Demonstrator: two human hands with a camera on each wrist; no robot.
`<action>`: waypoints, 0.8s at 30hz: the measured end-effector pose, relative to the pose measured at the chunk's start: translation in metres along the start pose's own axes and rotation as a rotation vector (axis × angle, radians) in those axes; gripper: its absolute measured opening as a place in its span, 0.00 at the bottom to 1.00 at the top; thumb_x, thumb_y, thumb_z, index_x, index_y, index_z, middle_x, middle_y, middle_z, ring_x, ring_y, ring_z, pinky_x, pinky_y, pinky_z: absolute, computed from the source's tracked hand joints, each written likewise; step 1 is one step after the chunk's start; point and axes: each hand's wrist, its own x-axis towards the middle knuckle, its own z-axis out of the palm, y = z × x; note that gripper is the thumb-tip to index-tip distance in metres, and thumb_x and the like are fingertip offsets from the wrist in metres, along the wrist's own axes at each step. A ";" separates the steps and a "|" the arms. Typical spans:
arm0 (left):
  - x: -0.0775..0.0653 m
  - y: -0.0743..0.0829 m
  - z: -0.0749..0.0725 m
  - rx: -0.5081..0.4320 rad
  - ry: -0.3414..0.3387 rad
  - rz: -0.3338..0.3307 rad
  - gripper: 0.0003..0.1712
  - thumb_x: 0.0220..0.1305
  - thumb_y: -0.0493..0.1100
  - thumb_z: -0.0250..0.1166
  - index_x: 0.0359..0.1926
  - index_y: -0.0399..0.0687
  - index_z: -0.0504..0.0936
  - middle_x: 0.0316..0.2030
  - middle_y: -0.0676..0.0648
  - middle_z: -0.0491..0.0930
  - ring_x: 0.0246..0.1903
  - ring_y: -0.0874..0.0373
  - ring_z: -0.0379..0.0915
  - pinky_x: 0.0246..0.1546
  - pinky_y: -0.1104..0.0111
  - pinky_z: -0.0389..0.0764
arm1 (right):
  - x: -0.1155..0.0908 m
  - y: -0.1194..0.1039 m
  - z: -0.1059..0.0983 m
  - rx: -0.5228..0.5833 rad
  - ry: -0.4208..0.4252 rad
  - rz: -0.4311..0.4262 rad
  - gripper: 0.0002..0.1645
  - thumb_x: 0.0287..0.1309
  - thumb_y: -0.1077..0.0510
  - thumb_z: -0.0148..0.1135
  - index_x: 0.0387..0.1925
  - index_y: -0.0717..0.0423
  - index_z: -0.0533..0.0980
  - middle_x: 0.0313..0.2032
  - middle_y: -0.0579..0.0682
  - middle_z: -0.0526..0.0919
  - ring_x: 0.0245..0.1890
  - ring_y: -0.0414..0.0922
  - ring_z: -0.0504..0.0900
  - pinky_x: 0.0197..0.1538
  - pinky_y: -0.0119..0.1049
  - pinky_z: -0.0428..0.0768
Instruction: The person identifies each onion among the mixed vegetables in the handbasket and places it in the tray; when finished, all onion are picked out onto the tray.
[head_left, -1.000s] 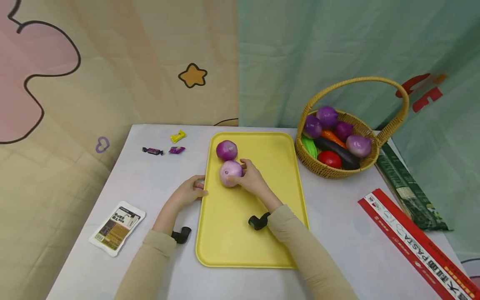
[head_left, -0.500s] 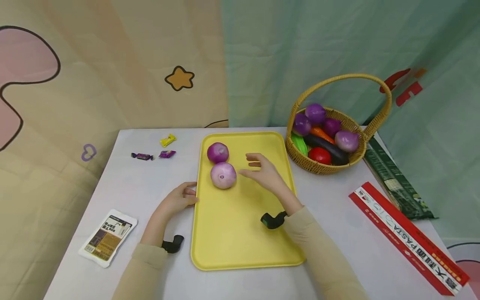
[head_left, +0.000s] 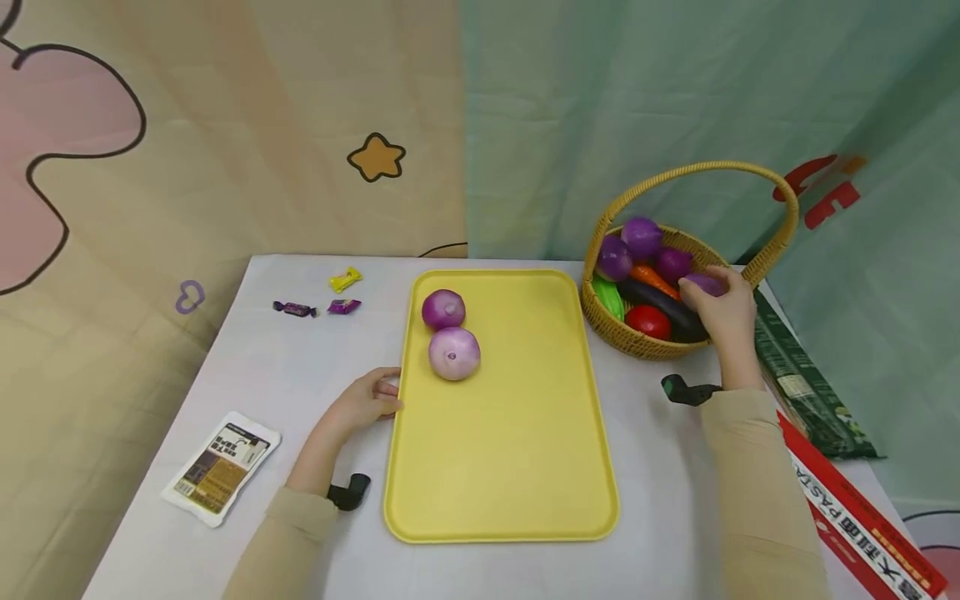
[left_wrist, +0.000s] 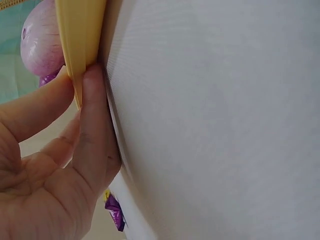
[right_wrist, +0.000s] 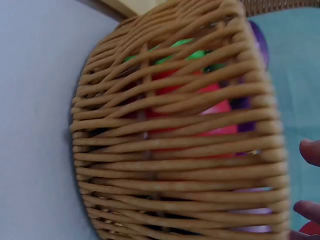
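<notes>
My left hand (head_left: pixel 366 400) pinches the left rim of a yellow tray (head_left: pixel 510 467); in the left wrist view, thumb and fingers (left_wrist: pixel 92 130) meet at that rim. Two onions sit at the tray's upper left: a darker purple onion (head_left: pixel 443 309) behind a paler onion (head_left: pixel 454 354). Over at the wicker basket (head_left: pixel 633 343), my right hand (head_left: pixel 729 315) has its thumb and fingers round a pale purple onion (head_left: pixel 707 284), partly hidden by the hand. From the right wrist, the basket's side (right_wrist: pixel 185 165) fills the view and only fingertips show at the right edge.
The basket also holds purple onions (head_left: pixel 642 238), a carrot (head_left: pixel 654 279), an eggplant (head_left: pixel 660 304), a tomato (head_left: pixel 648 322) and a green vegetable (head_left: pixel 608 296). A pasta box (head_left: pixel 862 517) and green packet (head_left: pixel 810 383) lie right. Wrapped candies (head_left: pixel 344 307) and a white pouch (head_left: pixel 222 468) lie left.
My right hand let go of the paler onion on the tray and moved right to the onion in the basket. My left hand has stayed at the tray's rim.
</notes>
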 end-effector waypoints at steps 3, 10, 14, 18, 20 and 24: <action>0.002 0.001 0.000 0.005 0.009 -0.004 0.35 0.62 0.30 0.63 0.70 0.35 0.63 0.44 0.38 0.75 0.40 0.54 0.75 0.44 0.66 0.84 | 0.011 0.012 0.001 -0.048 -0.019 0.018 0.47 0.63 0.44 0.58 0.75 0.60 0.53 0.74 0.67 0.54 0.72 0.65 0.55 0.74 0.59 0.58; 0.002 0.000 0.000 -0.007 0.021 -0.023 0.35 0.62 0.30 0.63 0.70 0.36 0.64 0.44 0.38 0.75 0.39 0.55 0.76 0.44 0.65 0.85 | 0.024 0.014 0.017 -0.223 -0.050 0.024 0.51 0.62 0.52 0.62 0.76 0.64 0.45 0.73 0.72 0.43 0.69 0.73 0.42 0.71 0.68 0.49; 0.001 0.000 0.002 -0.019 0.020 -0.020 0.35 0.62 0.31 0.62 0.70 0.37 0.64 0.45 0.37 0.75 0.41 0.54 0.76 0.45 0.65 0.85 | 0.026 0.018 0.019 -0.188 0.022 0.046 0.45 0.59 0.57 0.64 0.73 0.62 0.54 0.71 0.70 0.48 0.68 0.71 0.49 0.70 0.67 0.56; 0.001 0.000 0.004 -0.013 0.024 -0.024 0.35 0.62 0.31 0.63 0.70 0.37 0.64 0.45 0.37 0.75 0.40 0.54 0.76 0.45 0.65 0.85 | 0.024 0.023 0.019 -0.131 0.085 0.007 0.41 0.57 0.60 0.64 0.69 0.62 0.59 0.68 0.68 0.53 0.67 0.69 0.57 0.69 0.64 0.62; 0.001 0.001 0.003 -0.001 0.023 -0.027 0.35 0.62 0.31 0.63 0.70 0.37 0.64 0.45 0.38 0.75 0.40 0.54 0.76 0.44 0.66 0.85 | 0.019 0.021 0.018 -0.094 0.098 -0.007 0.41 0.58 0.57 0.64 0.69 0.61 0.59 0.69 0.66 0.53 0.68 0.67 0.58 0.70 0.63 0.62; 0.001 0.003 0.002 0.009 0.029 -0.031 0.35 0.63 0.31 0.62 0.70 0.38 0.64 0.45 0.38 0.75 0.40 0.54 0.76 0.44 0.66 0.84 | 0.001 0.003 0.016 -0.001 0.108 -0.031 0.42 0.58 0.51 0.64 0.70 0.57 0.60 0.68 0.63 0.55 0.67 0.61 0.60 0.71 0.56 0.63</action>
